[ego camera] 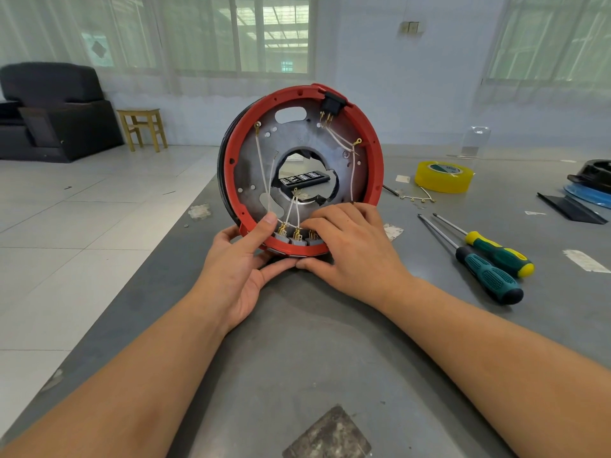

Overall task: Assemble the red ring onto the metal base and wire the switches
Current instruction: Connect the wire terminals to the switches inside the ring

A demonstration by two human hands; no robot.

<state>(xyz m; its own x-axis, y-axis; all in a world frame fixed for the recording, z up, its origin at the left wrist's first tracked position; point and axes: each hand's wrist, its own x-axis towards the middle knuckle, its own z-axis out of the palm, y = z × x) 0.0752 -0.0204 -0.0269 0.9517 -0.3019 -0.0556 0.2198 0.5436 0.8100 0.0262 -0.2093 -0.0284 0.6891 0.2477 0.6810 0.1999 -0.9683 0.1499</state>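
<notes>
- The left hand point(243, 259) grips the red ring's point(231, 153) lower rim, holding it upright on edge.
- The right hand point(347, 239) pinches at the grey switches point(291, 240) just beside it.

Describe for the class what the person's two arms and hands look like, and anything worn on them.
Both forearms are bare up to the picture's edge: no sleeves show. The left hand and right hand wear no gloves, rings, watch or bands. The nails look short and plain. No marks or cables show on either arm.
</notes>
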